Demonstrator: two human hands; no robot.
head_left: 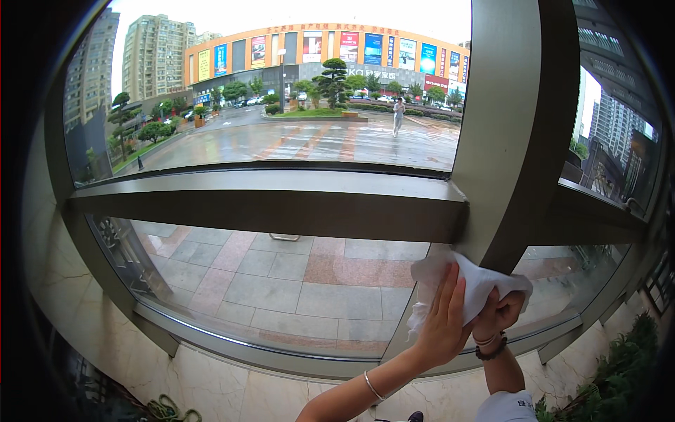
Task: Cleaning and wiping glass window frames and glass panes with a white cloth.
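My left hand (443, 316) lies stretched out on a white cloth (477, 271), pressing it against the lower part of a metal window post (506, 126) just below the crossbar. To its right, my right hand (496, 313) has its fingers curled into the cloth, gripping it. The cloth bunches around both hands and hides part of the post. A metal crossbar (267, 207) runs left from the post, between the upper and lower glass panes.
A pale stone floor (274, 397) lies inside the glass. Green plants (626, 359) stand at the lower right, and a coiled green object (169, 409) lies at the lower left. Outside are wet paving, a walking person (398, 116), trees and an orange building (302, 42).
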